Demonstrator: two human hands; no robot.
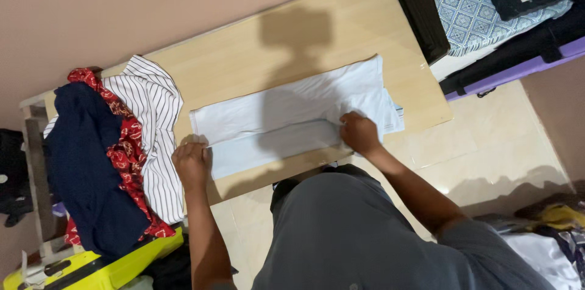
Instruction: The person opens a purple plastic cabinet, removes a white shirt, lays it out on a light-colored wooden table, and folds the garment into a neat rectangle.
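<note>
On counter (341, 28): left hand (192, 165) and right hand (359, 133), fingers closed, pinch light blue shirt's (292, 113) near fold; uneven pull could skew it.

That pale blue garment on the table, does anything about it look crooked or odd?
The pale blue garment lies slightly askew to the table edge, its right end hanging just past the corner. Both hands, left hand and right hand, press it.

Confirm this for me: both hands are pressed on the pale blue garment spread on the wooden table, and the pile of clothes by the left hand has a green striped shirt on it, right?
Not quite. The head view shows the striped shirt is white with dark stripes, not green. The rest holds: the left hand and right hand are both on the pale blue garment spread on the wooden table.
</note>
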